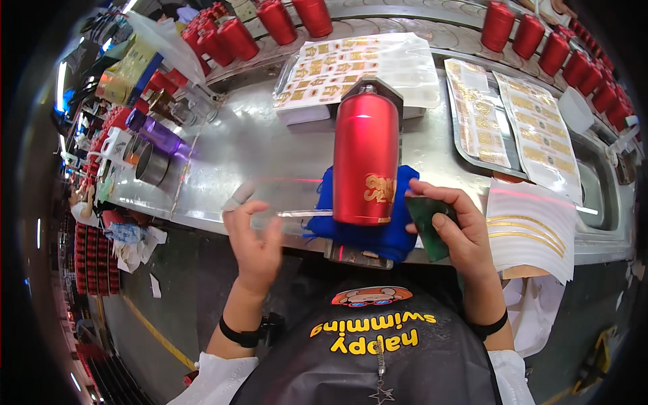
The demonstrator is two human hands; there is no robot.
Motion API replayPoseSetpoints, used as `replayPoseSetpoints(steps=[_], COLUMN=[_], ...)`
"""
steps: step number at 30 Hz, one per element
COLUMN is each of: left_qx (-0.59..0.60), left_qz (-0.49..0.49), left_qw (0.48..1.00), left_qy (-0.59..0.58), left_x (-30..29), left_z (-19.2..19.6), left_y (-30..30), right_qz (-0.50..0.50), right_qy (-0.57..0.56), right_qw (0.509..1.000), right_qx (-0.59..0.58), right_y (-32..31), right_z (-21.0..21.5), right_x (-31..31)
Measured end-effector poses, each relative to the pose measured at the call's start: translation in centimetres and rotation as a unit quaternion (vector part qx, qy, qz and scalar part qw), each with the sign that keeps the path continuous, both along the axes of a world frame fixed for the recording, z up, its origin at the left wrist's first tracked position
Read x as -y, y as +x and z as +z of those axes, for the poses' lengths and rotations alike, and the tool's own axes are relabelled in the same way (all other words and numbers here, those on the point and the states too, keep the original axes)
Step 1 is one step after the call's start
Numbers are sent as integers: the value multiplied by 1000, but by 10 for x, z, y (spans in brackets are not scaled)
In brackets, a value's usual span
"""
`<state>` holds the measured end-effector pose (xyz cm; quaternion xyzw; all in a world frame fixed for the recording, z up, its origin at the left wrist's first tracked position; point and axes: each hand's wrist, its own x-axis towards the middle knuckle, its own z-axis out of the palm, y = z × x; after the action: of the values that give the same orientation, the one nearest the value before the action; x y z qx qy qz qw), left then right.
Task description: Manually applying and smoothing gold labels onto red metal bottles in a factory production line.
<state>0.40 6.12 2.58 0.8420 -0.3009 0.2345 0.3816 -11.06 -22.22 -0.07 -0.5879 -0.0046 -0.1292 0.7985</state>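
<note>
A glossy red metal bottle lies with its neck pointing away from me, over a bunched blue cloth on a dark holder. Gold lettering sits low on the bottle's right side. My left hand, a white cover on one fingertip, is left of the bottle. It seems to pinch a see-through strip of film, which reaches toward the bottle and is partly blurred. In my right hand, a flat dark green scraper is gripped between thumb and fingers, just right of the bottle.
A sheet of gold decals lies behind the holder. More decal sheets rest on a metal tray and beside it at right, near a sink. Red bottles line the far conveyor. A purple bottle and metal cup stand left.
</note>
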Motion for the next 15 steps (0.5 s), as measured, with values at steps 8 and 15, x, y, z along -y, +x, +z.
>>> replayPoseSetpoints(steps=[8,15], left_qx=[90,-277], left_qz=[-111,-225], left_qw=[969,907], left_qy=[203,-223], left_x=[65,75], left_z=[10,30], left_y=[-3,1], right_qz=[35,131], right_qy=[-124,-37], right_qw=[989,979], right_qx=[79,-152], right_y=[-6,0], right_z=[15,35], right_x=[4,-12])
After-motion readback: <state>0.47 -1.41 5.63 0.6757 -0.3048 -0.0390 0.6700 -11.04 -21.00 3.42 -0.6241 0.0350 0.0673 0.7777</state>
